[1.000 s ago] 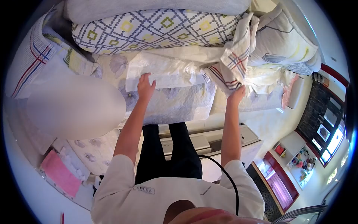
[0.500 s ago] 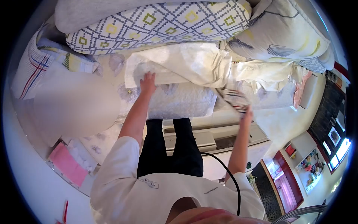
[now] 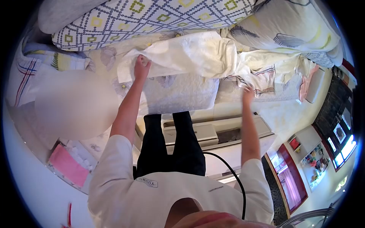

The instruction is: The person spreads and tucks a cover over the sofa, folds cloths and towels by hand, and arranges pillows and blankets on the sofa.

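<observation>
A white cloth point(image 3: 182, 57), perhaps a garment, lies creased across the padded seat in front of me. My left hand point(image 3: 142, 67) is closed at its left end, with fingers curled in and the fabric pinched. To the right, a white cloth with dark and red stripes point(image 3: 266, 79) rests partly on a cream cloth point(image 3: 273, 62). At the lower left edge of this striped cloth is my right hand point(image 3: 248, 93). Motion smears its fingers, so I cannot see whether they grip the fabric.
A diamond-patterned cushion point(image 3: 152, 21) and a leaf-print pillow point(image 3: 285, 30) line the back. A pink cloth point(image 3: 68, 165) lies at lower left. Below the seat's edge stands a cabinet with drawers point(image 3: 194, 135). A black cable point(image 3: 232, 171) hangs by my right side.
The striped cloth, held below the seat edge by my right hand before, now lies spread on the right side. My left hand went from flat to curled, and the white cloth's left end shifted.
</observation>
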The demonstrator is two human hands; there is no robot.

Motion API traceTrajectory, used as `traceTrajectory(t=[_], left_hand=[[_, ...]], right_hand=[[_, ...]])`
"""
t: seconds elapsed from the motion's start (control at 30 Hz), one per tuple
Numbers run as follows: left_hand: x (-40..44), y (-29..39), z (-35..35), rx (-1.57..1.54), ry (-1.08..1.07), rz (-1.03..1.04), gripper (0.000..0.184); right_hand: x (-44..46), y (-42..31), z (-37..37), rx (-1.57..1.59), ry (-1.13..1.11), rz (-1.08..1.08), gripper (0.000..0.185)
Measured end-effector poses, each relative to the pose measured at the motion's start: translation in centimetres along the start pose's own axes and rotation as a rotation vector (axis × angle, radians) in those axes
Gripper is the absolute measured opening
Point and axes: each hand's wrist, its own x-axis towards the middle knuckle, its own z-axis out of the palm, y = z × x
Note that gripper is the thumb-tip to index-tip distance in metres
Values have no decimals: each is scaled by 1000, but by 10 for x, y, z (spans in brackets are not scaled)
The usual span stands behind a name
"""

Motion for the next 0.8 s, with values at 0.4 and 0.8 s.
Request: traceTrajectory(t=[0.4, 0.8], left_hand=[[9, 18, -16, -1316, -79, -644, 27], [-83, 99, -231, -1268, 507, -379, 30]], right_hand=[[-14, -239, 164, -519, -251, -231, 29], [-109, -367, 0, -87, -582, -604, 22]])
